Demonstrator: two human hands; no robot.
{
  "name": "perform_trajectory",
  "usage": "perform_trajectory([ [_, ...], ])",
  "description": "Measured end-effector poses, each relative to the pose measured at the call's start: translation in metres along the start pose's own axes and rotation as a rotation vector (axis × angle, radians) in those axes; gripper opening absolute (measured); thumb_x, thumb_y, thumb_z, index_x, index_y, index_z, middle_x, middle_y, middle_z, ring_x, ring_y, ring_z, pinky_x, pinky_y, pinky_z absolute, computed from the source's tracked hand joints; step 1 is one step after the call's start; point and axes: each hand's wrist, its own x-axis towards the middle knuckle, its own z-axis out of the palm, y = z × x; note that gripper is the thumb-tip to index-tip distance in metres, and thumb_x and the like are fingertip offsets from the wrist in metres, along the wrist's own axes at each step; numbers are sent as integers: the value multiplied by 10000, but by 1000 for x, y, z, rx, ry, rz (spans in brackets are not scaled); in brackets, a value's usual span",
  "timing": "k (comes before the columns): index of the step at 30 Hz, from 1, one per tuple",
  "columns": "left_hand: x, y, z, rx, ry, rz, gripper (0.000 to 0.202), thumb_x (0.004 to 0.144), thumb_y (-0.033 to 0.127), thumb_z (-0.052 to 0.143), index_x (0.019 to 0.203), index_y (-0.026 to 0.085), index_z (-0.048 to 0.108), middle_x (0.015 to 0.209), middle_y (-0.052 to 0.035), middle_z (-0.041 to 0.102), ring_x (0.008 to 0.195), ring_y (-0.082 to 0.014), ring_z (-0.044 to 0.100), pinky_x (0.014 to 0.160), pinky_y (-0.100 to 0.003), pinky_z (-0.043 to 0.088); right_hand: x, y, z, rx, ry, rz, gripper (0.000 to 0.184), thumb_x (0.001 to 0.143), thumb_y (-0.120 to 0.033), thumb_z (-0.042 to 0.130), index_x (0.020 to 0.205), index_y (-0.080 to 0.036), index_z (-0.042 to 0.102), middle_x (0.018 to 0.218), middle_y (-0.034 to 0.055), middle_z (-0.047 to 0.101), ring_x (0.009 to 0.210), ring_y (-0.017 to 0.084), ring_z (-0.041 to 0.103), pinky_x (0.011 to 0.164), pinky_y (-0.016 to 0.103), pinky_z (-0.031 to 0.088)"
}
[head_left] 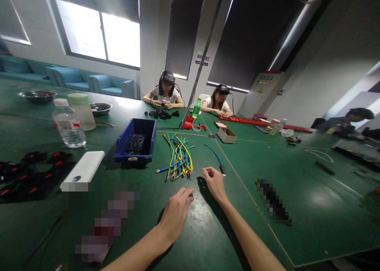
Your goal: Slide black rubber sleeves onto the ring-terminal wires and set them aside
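Left hand (175, 208)'s pinching a small dark piece (191, 195); right hand (216, 184)'s fingers are bunched, can't tell if they're gripping anything. One blue wire (215, 152) looks sleeved, the wire bundle (179, 156) seemingly not yet. Black pieces (135, 145) fill the blue bin (123, 158).

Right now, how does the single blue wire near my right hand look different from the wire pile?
Colour: the single wire is blue; the pile mixes yellow, green and blue. Arrangement: the single wire curves alone; the pile's wires overlap. Fitting: the single wire wears a black sleeve; I can discern none on the pile. Both lie on the green table.
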Motion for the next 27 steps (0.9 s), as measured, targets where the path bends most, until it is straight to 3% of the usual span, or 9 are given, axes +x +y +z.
perform_trajectory([
  [6,4,-11,-4,62,-41,-24,295,891,172,422,1025,206,682,968,-64,682,902,-215,625,805,-306,458,39,-9,38,-73,-121,61,460,867,-512,392,835,-159,685,588,34,642,528,176,578,546,256,395],
  [12,11,-11,-16,35,-11,-84,276,886,203,427,926,203,701,922,-63,707,878,-217,641,781,-303,457,69,-15,64,-171,-114,47,368,794,-493,513,682,-175,661,641,95,661,623,220,606,573,272,377],
  [17,15,-11,-22,55,32,-129,252,901,297,449,990,215,670,917,-78,693,881,-232,637,782,-315,445,77,-16,64,-197,-171,39,253,744,-388,568,590,-193,620,630,92,660,653,216,611,575,259,364],
  [23,16,-24,-18,76,98,-140,175,883,215,449,940,199,614,910,-84,650,853,-220,607,769,-320,435,81,-21,55,-110,-259,70,315,735,-315,542,449,-184,527,473,41,592,508,157,562,519,237,337],
  [27,17,-31,-18,36,139,-135,197,865,153,433,977,186,593,981,-96,642,927,-217,595,825,-329,431,74,-23,50,47,-258,145,245,767,-345,533,590,-176,545,499,20,613,440,134,542,461,221,346],
])
